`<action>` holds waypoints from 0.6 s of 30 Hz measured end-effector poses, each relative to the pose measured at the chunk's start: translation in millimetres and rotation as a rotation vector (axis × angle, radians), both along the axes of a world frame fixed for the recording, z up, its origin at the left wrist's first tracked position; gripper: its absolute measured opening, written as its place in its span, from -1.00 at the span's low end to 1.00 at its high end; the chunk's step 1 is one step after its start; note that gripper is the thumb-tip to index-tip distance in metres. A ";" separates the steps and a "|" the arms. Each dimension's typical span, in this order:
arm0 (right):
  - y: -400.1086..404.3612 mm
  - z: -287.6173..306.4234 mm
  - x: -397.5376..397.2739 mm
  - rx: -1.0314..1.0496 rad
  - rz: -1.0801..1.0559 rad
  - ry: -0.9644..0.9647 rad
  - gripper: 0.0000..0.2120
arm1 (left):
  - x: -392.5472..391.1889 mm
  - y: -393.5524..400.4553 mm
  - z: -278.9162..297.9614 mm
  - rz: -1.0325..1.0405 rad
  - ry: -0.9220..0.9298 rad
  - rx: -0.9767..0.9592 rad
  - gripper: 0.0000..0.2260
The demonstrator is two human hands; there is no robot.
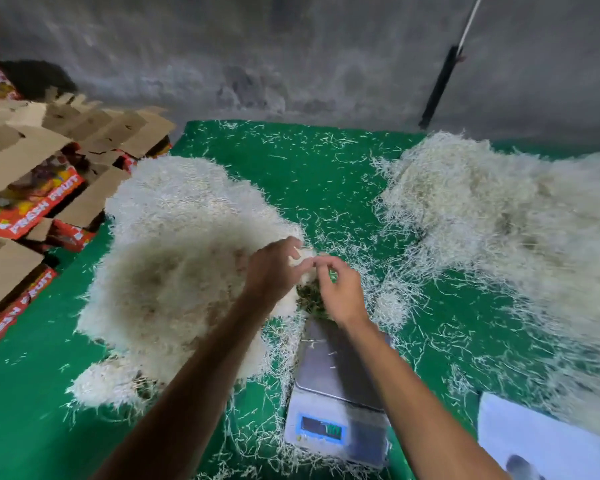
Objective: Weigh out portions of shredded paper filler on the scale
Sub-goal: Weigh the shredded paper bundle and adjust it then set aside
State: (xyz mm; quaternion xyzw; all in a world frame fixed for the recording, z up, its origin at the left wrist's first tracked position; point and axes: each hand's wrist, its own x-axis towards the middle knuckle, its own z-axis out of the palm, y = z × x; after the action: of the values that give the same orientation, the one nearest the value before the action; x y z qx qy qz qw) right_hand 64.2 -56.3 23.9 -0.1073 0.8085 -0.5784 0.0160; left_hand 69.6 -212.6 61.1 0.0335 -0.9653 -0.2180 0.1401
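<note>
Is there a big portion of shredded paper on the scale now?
No, the scale has only a few loose strands on its metal plate.

Scale (pixel 340 386) sits up front in the middle, paper heaps either side (pixel 174 258) (pixel 499 216), boxes (pixel 42 174) stacked far left.

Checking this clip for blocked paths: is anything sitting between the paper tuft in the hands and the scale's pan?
Nothing visible does. Both hands, left and right, hold a tuft just beyond the scale. Its steel pan carries only a few stray shreds, though the right wrist hides its far edge.
</note>
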 end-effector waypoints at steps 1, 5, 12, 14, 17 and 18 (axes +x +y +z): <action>21.0 -7.0 -3.0 0.022 -0.037 0.006 -0.76 | -7.7 20.0 -9.3 -0.027 -0.018 0.007 -0.62; 99.2 -41.6 -24.9 0.130 -0.139 -0.088 -0.83 | -38.5 94.5 -43.9 -0.118 -0.138 0.090 -0.63; 172.7 -103.0 -74.1 0.587 -0.001 -0.294 -0.39 | -88.4 173.3 -112.2 -0.164 -0.376 0.198 -0.64; 177.1 -124.6 -80.4 0.692 0.129 -0.322 -0.44 | -98.0 179.9 -130.4 -0.142 -0.460 0.191 -0.61; 177.5 -138.0 -92.1 0.486 0.006 -0.314 -0.71 | -109.5 189.0 -151.1 -0.009 -0.656 0.285 -0.49; 176.0 -135.0 -99.4 0.365 -0.070 -0.294 -0.74 | -115.6 194.2 -150.9 0.049 -0.717 0.477 -0.41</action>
State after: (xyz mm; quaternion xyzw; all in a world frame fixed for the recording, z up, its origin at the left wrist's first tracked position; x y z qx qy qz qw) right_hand -35.1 119.7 -111.0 0.0110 0.8918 -0.4324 0.1326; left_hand -46.0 -18.4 -89.9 0.1617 -0.8744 -0.4061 -0.2108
